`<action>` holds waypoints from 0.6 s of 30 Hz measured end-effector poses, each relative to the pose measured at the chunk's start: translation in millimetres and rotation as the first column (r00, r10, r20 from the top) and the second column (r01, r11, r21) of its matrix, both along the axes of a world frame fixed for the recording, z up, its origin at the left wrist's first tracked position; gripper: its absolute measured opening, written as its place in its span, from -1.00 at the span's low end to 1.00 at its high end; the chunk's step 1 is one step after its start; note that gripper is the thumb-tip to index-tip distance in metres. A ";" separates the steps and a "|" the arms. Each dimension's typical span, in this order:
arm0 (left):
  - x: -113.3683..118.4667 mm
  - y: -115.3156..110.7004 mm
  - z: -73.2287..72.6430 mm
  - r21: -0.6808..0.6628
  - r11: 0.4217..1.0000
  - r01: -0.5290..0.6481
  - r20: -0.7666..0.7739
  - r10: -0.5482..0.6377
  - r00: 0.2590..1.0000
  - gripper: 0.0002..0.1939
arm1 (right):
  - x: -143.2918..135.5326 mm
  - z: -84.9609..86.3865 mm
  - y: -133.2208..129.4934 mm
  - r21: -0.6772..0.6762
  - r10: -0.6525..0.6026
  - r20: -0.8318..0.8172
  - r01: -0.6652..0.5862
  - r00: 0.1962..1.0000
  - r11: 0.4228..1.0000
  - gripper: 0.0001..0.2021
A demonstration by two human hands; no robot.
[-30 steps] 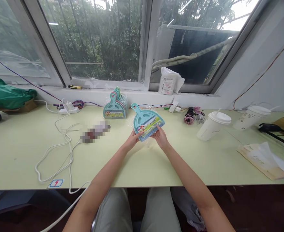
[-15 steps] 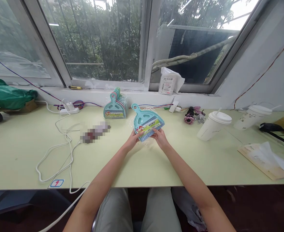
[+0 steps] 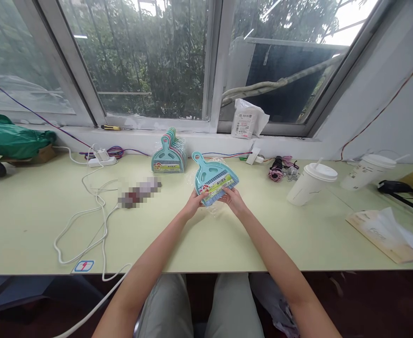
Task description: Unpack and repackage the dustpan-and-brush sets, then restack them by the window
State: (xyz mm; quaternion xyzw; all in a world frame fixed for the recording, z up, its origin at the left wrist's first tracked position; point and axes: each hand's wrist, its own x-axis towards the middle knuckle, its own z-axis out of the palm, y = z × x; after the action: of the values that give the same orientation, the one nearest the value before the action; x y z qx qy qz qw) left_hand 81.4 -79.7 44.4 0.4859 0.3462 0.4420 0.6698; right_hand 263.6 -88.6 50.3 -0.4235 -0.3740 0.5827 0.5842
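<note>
A light-blue dustpan set in clear plastic wrap, with a bluish brush and a green and yellow label, is held up over the pale green table. Its handle points up and to the left. My left hand grips the lower left edge, thumb on the front. The lower right edge is in my right hand, thumb also on the front. The fingers behind the pan are partly hidden. A row of several similar wrapped dustpans stands upright behind it, to the left, near the wall.
White cables and a power strip lie on the left, beside a blurred-out object. On the right are two white cups, a pink and black bundle and a paper envelope. A boxed packet sits on the sill.
</note>
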 end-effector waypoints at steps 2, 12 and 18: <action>-0.8 1.2 -0.8 -0.030 1.000 -0.007 0.036 0.008 0.999 -0.33 | 3.6 4.5 0.0 -0.030 0.001 0.172 0.004 0.985 1.000 -0.75; -14.0 6.7 4.1 -0.035 0.998 0.061 0.104 -0.057 0.993 -0.23 | 5.3 17.1 -14.3 0.262 -0.170 0.568 0.019 0.806 0.965 -0.68; -24.5 16.2 9.9 -0.035 0.998 -0.057 0.160 0.062 0.985 -0.30 | -17.5 13.1 -23.3 0.493 -0.425 0.818 -0.092 0.387 0.865 -0.68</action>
State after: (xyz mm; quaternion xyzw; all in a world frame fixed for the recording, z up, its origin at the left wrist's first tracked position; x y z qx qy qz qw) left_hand 56.9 -63.5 54.4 0.4277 0.3123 0.4943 0.6893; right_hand 246.1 -112.0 63.5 -0.5548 -0.7105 0.0850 0.4244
